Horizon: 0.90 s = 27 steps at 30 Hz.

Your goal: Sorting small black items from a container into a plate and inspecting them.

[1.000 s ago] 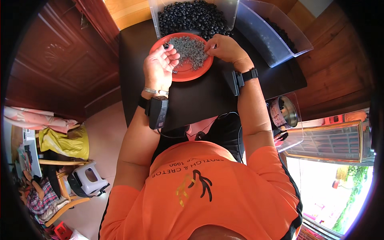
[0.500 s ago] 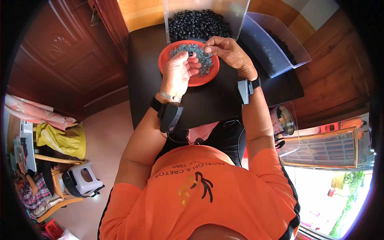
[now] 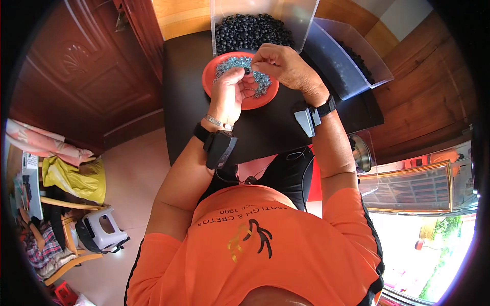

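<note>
Above an orange-red bowl [image 3: 208, 85], my left hand [image 3: 227, 94] is closed, palm up, with a small round black part [image 3: 247, 71] between thumb and fingers. My right hand [image 3: 286, 66] comes in from the right, its thumb and forefinger pinched together right beside that black part. Whatever sits in this pinch is too small to make out. Lots of small shiny blue-grey pieces [image 3: 263, 82] fill the bowl beneath both hands.
Behind the bowl stands a clear bin [image 3: 309, 25] full of black round parts [image 3: 252, 31]. A second translucent bin [image 3: 343, 69] with black parts is at the table's right. The dark table [image 3: 255, 135] carries them all. A metal tin [image 3: 362, 153] sits right of my forearm.
My right hand has moved slightly left, bringing its pinched fingertips up to the black part. The left hand stays nearly in place, still holding the part.
</note>
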Motion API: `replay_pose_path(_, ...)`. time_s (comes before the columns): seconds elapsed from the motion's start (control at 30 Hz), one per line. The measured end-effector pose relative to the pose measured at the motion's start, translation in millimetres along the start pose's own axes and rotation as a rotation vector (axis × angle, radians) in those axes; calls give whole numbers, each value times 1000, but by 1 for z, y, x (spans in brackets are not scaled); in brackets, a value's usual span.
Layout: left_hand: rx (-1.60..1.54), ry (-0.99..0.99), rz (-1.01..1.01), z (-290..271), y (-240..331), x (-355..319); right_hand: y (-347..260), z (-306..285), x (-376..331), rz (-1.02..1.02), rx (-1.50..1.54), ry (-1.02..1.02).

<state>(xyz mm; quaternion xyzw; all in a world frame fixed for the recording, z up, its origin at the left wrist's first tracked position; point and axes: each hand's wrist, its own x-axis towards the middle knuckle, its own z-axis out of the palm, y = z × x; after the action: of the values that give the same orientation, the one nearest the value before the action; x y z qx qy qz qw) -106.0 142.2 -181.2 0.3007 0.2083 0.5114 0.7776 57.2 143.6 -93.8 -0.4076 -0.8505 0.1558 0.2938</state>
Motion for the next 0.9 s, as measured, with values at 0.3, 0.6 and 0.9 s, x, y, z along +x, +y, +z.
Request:
replay_pose_path(0.3,38,36,-18,2,0,0,-2,4,0,-104,-156,67)
replay_pose_path(0.6,1,75,67,-2,-1,3,-11,32,-4,-63,-178,336)
replay_pose_path(0.9,-188,106,12,-3,4,4,-13,64,-13,-170,-414,477)
